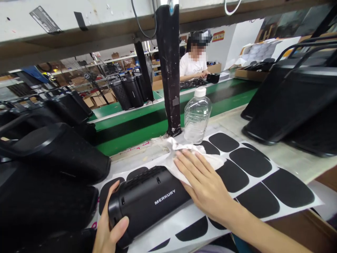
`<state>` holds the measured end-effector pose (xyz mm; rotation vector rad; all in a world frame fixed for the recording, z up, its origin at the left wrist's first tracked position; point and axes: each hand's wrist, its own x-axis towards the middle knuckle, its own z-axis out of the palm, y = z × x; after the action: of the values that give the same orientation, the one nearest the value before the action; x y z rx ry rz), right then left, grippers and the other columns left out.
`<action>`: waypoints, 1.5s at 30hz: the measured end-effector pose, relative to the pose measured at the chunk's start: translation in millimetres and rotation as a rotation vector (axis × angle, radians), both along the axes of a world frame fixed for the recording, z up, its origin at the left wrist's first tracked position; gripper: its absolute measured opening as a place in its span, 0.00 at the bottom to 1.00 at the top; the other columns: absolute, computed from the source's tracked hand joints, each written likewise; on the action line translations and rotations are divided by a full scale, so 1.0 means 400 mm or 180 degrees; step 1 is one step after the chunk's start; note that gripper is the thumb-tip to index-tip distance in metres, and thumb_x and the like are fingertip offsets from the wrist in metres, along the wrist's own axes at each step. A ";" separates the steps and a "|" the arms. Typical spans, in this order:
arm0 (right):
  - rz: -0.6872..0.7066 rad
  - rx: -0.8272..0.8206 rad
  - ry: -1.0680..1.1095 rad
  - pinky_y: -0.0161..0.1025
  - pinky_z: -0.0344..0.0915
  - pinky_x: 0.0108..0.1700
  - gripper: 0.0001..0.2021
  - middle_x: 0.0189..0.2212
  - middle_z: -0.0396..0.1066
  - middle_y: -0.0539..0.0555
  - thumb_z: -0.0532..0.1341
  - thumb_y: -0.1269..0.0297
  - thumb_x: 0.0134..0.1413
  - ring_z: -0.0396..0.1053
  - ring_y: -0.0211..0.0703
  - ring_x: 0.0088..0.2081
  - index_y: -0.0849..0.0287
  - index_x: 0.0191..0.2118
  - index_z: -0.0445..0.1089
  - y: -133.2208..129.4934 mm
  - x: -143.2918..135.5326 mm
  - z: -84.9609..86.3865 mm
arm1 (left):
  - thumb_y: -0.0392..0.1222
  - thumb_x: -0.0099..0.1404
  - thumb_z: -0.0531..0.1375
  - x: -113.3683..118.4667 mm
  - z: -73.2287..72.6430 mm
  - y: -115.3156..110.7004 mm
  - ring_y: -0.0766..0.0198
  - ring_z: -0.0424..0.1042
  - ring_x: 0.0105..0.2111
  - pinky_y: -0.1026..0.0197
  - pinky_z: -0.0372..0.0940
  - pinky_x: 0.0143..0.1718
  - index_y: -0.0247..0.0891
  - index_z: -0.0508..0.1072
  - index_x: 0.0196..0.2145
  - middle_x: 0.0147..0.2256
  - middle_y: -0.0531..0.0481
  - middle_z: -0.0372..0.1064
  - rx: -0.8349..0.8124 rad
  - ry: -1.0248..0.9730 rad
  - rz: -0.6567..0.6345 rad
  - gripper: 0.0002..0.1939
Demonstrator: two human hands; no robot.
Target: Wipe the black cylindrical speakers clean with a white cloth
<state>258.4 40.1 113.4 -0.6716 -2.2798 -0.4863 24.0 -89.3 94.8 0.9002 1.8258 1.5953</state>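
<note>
One black, rounded plastic speaker-like case marked MERKURY [164, 196] lies sideways between both hands, on a white sheet of black rounded patches [163, 230]. Left hand [106, 232] clamped around its left end; right hand [202, 179] flat, fingers extended, over thin white cloth [171, 163] covering its right end.

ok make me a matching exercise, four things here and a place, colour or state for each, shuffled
1. left hand
2. right hand
3. bottle
4. MERKURY lettering

A. beside the dark post
B. around one end of the black speaker
C. white
D. flat on the white cloth

Pairs: 1-B; 2-D; 3-A; 4-C
</note>
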 end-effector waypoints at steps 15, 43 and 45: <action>-0.0537 -0.0497 0.0300 0.64 0.59 0.61 0.37 0.65 0.57 0.53 0.56 0.71 0.58 0.51 0.64 0.68 0.56 0.72 0.43 -0.058 0.063 -0.085 | 0.61 0.51 0.65 0.005 0.029 0.003 0.40 0.49 0.67 0.41 0.38 0.70 0.47 0.62 0.61 0.63 0.50 0.60 -0.0233 -0.0127 -0.0045 0.42; -0.0785 -0.4160 0.0544 0.36 0.59 0.27 0.27 0.19 0.64 0.45 0.55 0.49 0.56 0.65 0.45 0.26 0.49 0.60 0.61 0.012 0.108 0.094 | 0.63 0.49 0.64 -0.007 0.017 0.004 0.34 0.56 0.64 0.37 0.43 0.69 0.46 0.61 0.63 0.60 0.48 0.65 -0.0237 -0.0238 -0.0024 0.46; -0.0801 -0.4217 0.0533 0.36 0.59 0.27 0.26 0.19 0.65 0.45 0.55 0.48 0.56 0.66 0.44 0.26 0.50 0.59 0.60 0.014 0.103 0.094 | 0.63 0.50 0.64 -0.009 0.014 0.003 0.35 0.57 0.64 0.38 0.46 0.69 0.45 0.62 0.63 0.60 0.48 0.66 -0.0199 -0.0209 -0.0052 0.45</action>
<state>299.7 45.7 150.9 -1.5237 -2.1213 1.0644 20.4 -88.0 100.4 0.8233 1.8082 1.5312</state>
